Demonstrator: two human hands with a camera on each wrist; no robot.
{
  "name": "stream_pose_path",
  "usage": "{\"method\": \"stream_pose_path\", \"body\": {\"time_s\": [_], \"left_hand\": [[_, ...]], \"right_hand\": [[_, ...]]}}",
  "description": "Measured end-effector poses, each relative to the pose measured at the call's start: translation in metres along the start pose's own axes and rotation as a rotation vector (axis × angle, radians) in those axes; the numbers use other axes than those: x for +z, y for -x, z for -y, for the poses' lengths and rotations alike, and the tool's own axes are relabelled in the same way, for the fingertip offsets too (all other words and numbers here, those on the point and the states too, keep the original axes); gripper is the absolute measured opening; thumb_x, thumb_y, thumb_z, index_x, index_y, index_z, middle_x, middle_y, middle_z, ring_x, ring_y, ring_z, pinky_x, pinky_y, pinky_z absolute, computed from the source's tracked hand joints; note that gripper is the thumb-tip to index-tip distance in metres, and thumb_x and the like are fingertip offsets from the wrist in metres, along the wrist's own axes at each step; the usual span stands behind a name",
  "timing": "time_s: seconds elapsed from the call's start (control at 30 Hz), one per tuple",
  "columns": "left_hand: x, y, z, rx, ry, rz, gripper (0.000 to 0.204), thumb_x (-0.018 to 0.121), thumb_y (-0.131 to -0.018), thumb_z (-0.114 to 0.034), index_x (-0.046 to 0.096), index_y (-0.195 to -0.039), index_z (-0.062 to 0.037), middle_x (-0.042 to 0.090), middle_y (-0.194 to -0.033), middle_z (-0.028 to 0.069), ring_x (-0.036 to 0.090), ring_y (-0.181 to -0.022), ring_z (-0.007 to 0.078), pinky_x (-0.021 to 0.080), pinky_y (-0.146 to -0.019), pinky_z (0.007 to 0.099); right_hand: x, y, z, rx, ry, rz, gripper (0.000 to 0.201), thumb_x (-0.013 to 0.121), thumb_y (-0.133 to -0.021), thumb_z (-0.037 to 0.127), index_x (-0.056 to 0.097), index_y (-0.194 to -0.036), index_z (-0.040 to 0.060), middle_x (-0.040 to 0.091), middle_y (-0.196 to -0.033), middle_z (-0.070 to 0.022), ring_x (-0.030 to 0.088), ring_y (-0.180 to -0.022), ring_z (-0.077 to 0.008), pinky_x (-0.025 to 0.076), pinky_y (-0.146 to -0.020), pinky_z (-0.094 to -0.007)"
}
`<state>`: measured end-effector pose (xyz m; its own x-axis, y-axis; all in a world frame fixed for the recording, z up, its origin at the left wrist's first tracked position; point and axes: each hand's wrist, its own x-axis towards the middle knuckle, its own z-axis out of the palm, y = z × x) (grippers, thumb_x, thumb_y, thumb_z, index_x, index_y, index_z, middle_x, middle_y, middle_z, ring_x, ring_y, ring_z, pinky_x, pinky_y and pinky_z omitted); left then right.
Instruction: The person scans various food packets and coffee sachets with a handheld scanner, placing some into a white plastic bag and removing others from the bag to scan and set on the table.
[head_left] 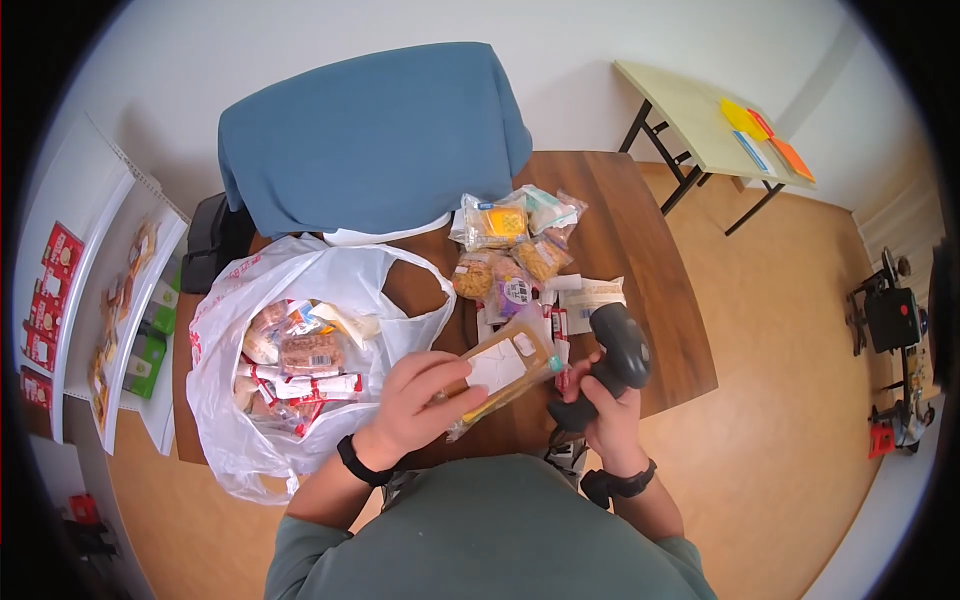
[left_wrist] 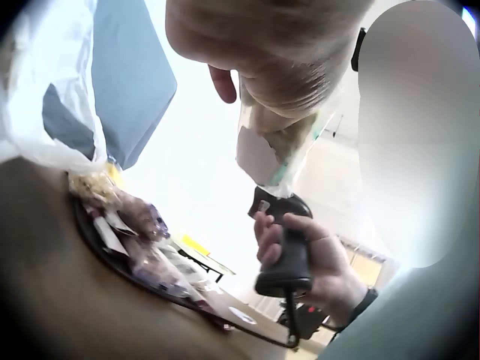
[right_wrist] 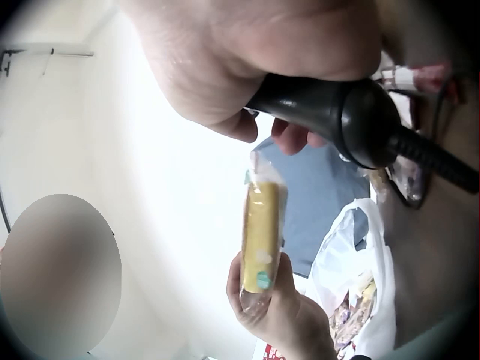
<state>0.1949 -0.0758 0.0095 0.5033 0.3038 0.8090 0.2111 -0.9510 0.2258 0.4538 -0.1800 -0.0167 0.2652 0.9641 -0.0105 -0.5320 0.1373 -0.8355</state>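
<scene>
My left hand (head_left: 408, 408) holds a clear-wrapped packaged snack (head_left: 500, 368) over the front of the table, its white label turned upward. In the right wrist view the side of this package (right_wrist: 262, 232) looks yellow, with thumb and fingers on either side. My right hand (head_left: 615, 428) grips a black handheld barcode scanner (head_left: 622, 350) by the handle. The scanner's head is close to the right end of the package, and a cable runs from its handle (right_wrist: 300, 105) in the right wrist view.
A white plastic bag (head_left: 215, 390) full of wrapped snacks stands open on the left of the wooden table (head_left: 660, 300). Behind the hands lie several bagged snacks (head_left: 497, 225). A blue cloth (head_left: 360, 135) covers something at the back. Shelves (head_left: 120, 250) with boxes stand far left.
</scene>
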Motion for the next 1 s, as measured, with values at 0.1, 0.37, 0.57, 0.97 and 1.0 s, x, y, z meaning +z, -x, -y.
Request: {"method": "stream_pose_path", "body": {"time_s": [0.1,0.37,0.57,0.97,1.0], "left_hand": [[-0.007,0.003,0.006,0.127,-0.160,-0.003,0.044,0.076,-0.065,-0.007,0.075,-0.108,-0.0161,0.059,-0.109,0.0030,0.058,-0.098,0.0258,0.053,-0.075,0.0361],[-0.013,0.011,0.013,0.118,-0.266,0.045,0.042,0.078,-0.065,-0.009,0.074,-0.106,-0.0172,0.056,-0.106,0.0024,0.058,-0.095,0.0252,0.051,-0.070,0.0370],[-0.020,0.021,0.006,0.044,-0.284,0.081,0.044,0.077,-0.066,-0.010,0.073,-0.109,-0.0157,0.059,-0.107,0.0019,0.059,-0.097,0.0246,0.050,-0.073,0.0358],[-0.083,0.101,0.012,-0.641,-0.783,-0.279,0.043,0.074,-0.068,0.009,0.070,-0.108,-0.0057,0.056,-0.113,0.0133,0.056,-0.104,0.0302,0.049,-0.087,0.0392],[-0.092,0.104,0.016,-0.727,-0.832,-0.210,0.046,0.070,-0.070,0.011,0.069,-0.113,-0.0065,0.056,-0.115,0.0142,0.054,-0.109,0.0319,0.047,-0.091,0.0415]], "right_hand": [[-0.003,0.006,0.019,0.082,0.032,0.079,0.032,0.064,-0.091,0.007,0.053,-0.121,0.0042,0.062,-0.087,-0.0110,0.061,-0.072,-0.0184,0.050,-0.067,-0.0315],[0.011,0.009,0.039,0.365,0.292,0.347,0.036,0.071,-0.091,0.022,0.059,-0.117,0.0010,0.063,-0.083,-0.0081,0.059,-0.067,-0.0152,0.047,-0.063,-0.0297],[0.010,0.003,0.028,0.303,0.147,0.402,0.031,0.067,-0.095,0.014,0.057,-0.123,0.0024,0.061,-0.083,-0.0075,0.058,-0.069,-0.0143,0.047,-0.065,-0.0297],[0.013,-0.008,0.007,0.248,0.117,0.317,0.044,0.072,-0.091,0.029,0.055,-0.120,0.0004,0.059,-0.078,-0.0100,0.059,-0.065,-0.0195,0.050,-0.063,-0.0335],[0.013,-0.009,0.005,0.260,0.120,0.342,0.044,0.072,-0.091,0.028,0.055,-0.121,0.0007,0.059,-0.079,-0.0100,0.059,-0.066,-0.0198,0.050,-0.064,-0.0339]]}}
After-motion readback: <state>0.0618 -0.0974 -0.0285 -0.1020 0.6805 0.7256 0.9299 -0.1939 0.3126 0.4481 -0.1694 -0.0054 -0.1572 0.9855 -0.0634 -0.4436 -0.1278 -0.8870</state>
